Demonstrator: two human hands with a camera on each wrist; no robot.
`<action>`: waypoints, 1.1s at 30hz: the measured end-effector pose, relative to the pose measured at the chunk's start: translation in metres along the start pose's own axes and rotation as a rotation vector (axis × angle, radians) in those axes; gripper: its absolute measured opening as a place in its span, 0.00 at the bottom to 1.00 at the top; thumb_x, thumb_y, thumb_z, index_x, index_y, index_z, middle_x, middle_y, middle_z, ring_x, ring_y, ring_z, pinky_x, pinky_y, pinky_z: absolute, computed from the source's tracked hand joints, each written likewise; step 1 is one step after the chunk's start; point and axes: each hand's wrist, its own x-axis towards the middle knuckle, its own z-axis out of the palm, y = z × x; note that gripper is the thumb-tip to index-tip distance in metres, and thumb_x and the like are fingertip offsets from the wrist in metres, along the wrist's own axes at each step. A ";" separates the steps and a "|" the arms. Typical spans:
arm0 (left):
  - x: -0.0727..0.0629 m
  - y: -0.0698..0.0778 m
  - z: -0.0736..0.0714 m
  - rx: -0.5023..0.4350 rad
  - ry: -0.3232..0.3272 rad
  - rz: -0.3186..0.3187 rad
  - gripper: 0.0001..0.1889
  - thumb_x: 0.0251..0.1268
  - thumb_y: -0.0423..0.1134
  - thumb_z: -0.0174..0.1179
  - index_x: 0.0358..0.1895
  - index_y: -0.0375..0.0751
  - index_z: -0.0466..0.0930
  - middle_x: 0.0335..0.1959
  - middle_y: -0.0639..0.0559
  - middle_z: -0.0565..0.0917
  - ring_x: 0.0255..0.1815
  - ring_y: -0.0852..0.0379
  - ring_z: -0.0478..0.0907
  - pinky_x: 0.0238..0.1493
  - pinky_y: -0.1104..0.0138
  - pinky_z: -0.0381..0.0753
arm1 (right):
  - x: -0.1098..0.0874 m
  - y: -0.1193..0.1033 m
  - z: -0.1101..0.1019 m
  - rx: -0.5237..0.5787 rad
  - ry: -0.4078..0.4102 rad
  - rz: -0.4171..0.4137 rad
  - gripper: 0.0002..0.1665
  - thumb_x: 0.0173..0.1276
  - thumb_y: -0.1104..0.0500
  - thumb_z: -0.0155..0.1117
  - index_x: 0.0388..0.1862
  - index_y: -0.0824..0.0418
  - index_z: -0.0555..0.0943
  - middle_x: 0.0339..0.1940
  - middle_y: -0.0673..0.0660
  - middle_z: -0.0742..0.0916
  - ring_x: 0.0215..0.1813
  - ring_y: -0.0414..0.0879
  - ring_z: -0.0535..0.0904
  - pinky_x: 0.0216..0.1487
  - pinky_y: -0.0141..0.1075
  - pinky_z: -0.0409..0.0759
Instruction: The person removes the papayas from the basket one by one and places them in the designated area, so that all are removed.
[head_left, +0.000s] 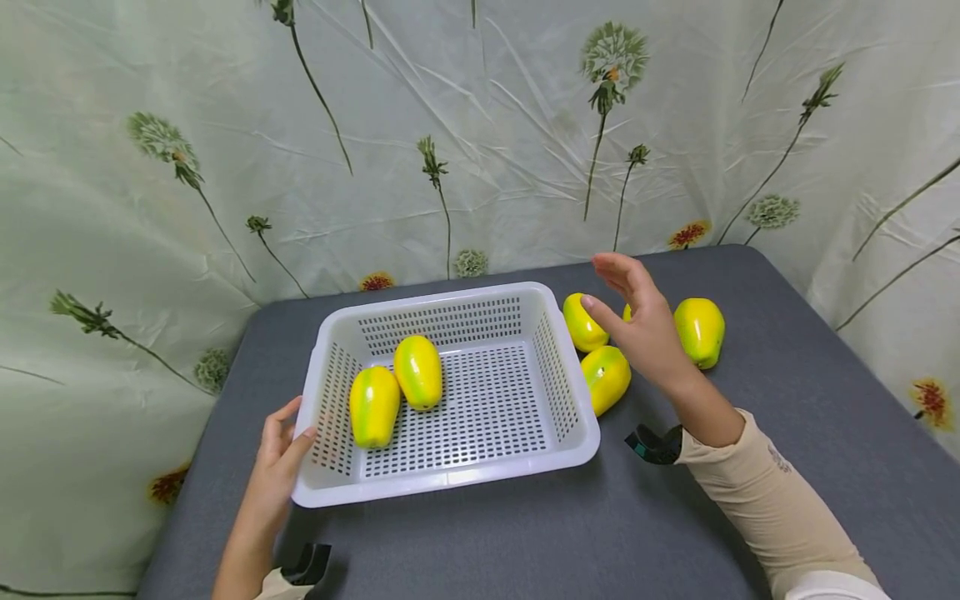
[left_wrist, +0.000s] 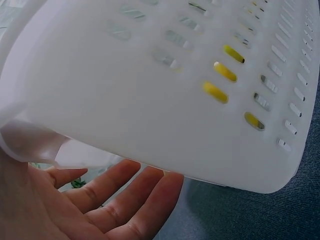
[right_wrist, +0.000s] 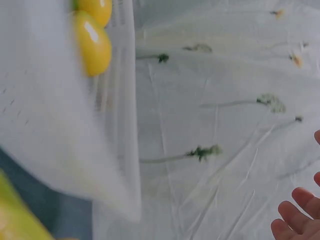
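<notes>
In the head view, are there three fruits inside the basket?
No, only two fruits lie in the basket, side by side toward its left end.

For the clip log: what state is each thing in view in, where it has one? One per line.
White basket: partly filled, slots showing bare on its right side
Left hand: gripping the basket's left rim
Right hand: raised, holding nothing
Two yellow fruits: inside, close together
Four other fruits: outside, one mostly hidden by the right hand
Floral backdrop: creased
</notes>
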 end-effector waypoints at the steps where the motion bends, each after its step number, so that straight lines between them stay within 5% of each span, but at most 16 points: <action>1: 0.000 0.000 0.000 0.000 0.003 0.000 0.26 0.71 0.37 0.42 0.66 0.37 0.42 0.52 0.33 0.62 0.38 0.64 0.76 0.31 0.64 0.78 | 0.004 0.000 0.003 0.011 -0.010 -0.018 0.29 0.61 0.69 0.58 0.61 0.67 0.62 0.59 0.62 0.69 0.62 0.50 0.63 0.62 0.41 0.58; 7: 0.002 -0.001 0.000 -0.003 0.013 0.006 0.25 0.70 0.37 0.42 0.65 0.37 0.44 0.51 0.34 0.63 0.38 0.63 0.76 0.31 0.64 0.78 | 0.022 -0.002 0.027 0.010 -0.092 -0.098 0.30 0.61 0.66 0.60 0.62 0.64 0.63 0.60 0.60 0.70 0.62 0.49 0.63 0.62 0.43 0.58; 15: 0.003 -0.001 0.001 0.005 0.012 0.019 0.26 0.70 0.36 0.43 0.65 0.36 0.44 0.50 0.35 0.64 0.37 0.63 0.76 0.30 0.64 0.78 | 0.042 0.005 0.072 -0.028 -0.233 -0.090 0.31 0.63 0.58 0.60 0.63 0.63 0.62 0.61 0.56 0.69 0.61 0.47 0.64 0.61 0.39 0.60; 33: 0.002 -0.003 0.000 0.005 0.019 0.006 0.26 0.70 0.37 0.42 0.66 0.37 0.44 0.50 0.34 0.64 0.37 0.63 0.77 0.29 0.63 0.79 | 0.049 0.025 0.167 -0.160 -0.642 0.140 0.39 0.59 0.47 0.63 0.66 0.56 0.60 0.64 0.52 0.67 0.62 0.47 0.64 0.57 0.40 0.66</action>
